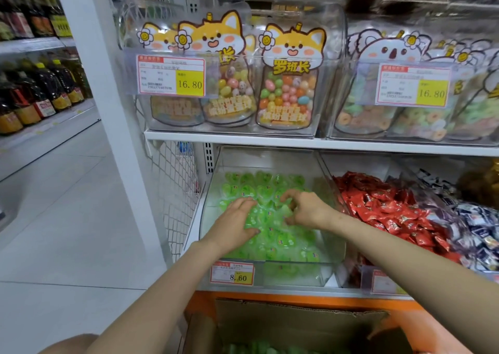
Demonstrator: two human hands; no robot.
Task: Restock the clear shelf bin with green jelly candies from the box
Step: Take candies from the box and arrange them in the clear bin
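On the lower shelf, just under the white shelf board, sits the clear plastic shelf bin [209, 199], its long axis running from the front lip back into the shelving. A heap of small green jelly candies [272, 236] in clear wrappers covers its floor from the front wall almost to the back. The pieces lie every way and share no common direction; their single shapes are too blurred to tell.

The left hand [237, 220] lies palm down on the left of the heap, fingers spread wide and flat, pressing on the candies and gripping none. The right hand [306, 207] is just beside it over the middle of the heap, fingers curled downward with the thumb beneath, and a green piece is pinched between them. More candies lie under and all round both hands.

A red-and-yellow paper price tag [232, 272] hangs on the bin's front wall. Right of the bin, touching its wall, is a bin of red wrapped sweets [391, 207], then blue-and-white wrapped sweets [475, 229]. A white wire mesh panel [178, 191] closes the left side. Above stand clear bins with cartoon-fox pouches of coloured candy balls [289, 88]. Below the shelf edge, between the forearms, an open brown cardboard box [297, 324] shows more green pieces inside.
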